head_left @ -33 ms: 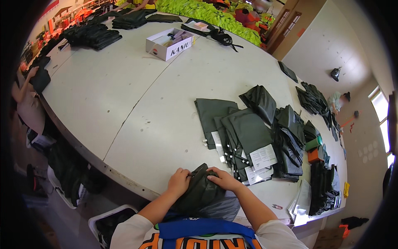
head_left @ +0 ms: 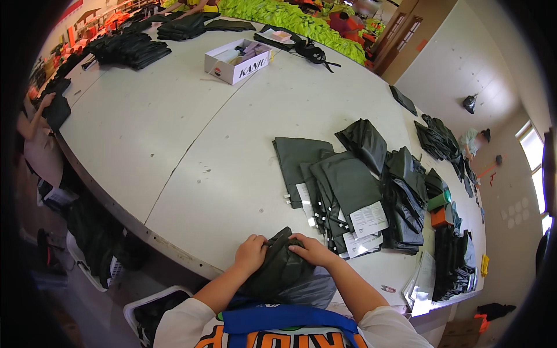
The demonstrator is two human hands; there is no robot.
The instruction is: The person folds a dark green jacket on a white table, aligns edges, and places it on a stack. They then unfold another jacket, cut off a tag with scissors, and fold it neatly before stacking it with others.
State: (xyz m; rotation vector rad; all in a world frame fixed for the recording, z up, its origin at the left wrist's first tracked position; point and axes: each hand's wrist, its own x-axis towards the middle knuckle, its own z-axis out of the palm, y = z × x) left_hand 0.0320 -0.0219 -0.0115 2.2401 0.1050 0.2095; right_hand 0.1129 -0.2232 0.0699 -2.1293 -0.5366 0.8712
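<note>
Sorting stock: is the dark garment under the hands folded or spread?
Bunched, neither flat nor neatly folded: the dark garment sits crumpled between left hand and right hand.

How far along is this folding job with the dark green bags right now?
Done: several flat bags with white tags lie overlapped on the table. In hand: the left hand and right hand grip a rumpled dark bag at the table edge. Left, likely: the loose dark heap beyond looks unsorted.
</note>
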